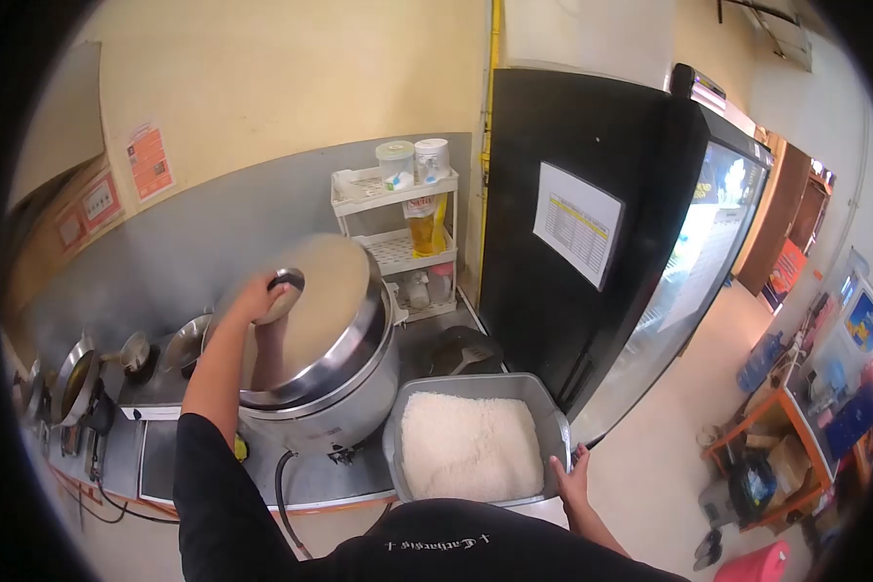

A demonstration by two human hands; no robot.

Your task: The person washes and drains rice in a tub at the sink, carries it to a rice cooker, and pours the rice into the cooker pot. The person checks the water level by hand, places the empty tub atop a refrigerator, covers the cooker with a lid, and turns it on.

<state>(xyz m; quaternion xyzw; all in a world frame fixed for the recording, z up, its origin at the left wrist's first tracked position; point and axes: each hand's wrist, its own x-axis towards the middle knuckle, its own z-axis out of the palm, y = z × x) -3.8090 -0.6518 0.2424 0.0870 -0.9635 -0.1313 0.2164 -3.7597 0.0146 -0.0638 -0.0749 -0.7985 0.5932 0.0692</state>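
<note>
My left hand (262,299) is closed around the black knob of a wide, shiny metal lid (332,291). The lid is tilted above a large silver cooking pot (335,427) on the metal counter, and it hides the inside of the pot. To its right is a grey plastic tub (394,456) holding a heap of white rice (470,441). My right hand (570,477) grips the right rim of this tub near its front corner.
Several pans (76,383) stand on burners at the left. A white shelf rack (369,199) with jars and an oil pouch is behind the pot. Behind the tub lies a dark pan (485,341) with a spatula. A tall black fridge (572,145) stands at the right.
</note>
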